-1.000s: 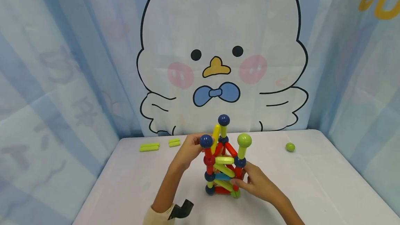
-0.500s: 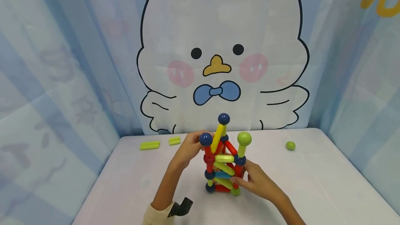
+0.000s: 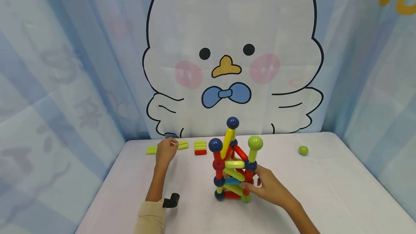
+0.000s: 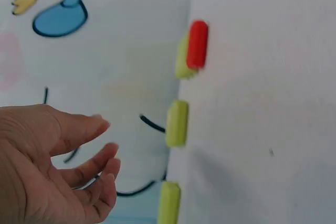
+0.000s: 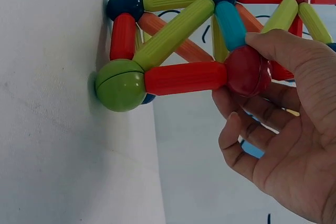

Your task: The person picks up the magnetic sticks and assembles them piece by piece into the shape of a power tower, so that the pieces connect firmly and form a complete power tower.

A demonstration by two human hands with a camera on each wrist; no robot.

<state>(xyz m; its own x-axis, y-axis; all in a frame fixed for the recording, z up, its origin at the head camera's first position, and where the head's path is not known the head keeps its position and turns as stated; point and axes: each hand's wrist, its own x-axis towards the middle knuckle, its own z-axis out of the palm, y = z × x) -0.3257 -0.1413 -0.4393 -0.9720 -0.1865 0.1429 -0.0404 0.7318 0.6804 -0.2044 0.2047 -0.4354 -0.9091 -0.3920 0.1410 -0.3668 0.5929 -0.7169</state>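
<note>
A tower of magnetic sticks and balls (image 3: 234, 164) stands on the table, in red, yellow-green, blue and orange. Dark blue balls and a large green ball (image 3: 255, 143) top its uprights. My right hand (image 3: 271, 189) grips its right side; in the right wrist view the thumb and fingers hold a red ball (image 5: 245, 71) where sticks meet. My left hand (image 3: 167, 151) hovers at the back left by the loose yellow-green sticks (image 3: 183, 144). Seen from the left wrist, its fingers are loosely bent with nothing between them, apart from the sticks.
Short yellow-green sticks (image 3: 200, 144) lie with a red stick (image 3: 200, 152) behind and left of the tower. More yellow-green sticks (image 3: 151, 150) lie partly behind my left hand. A lone green ball (image 3: 303, 150) rests at the back right. A printed curtain (image 3: 97, 64) borders the table.
My left hand has left the tower and moved left to the loose sticks, uncovering the red and yellow-green ones behind. The yellow stick now leans against the tower's back upright. My right hand stays put.
</note>
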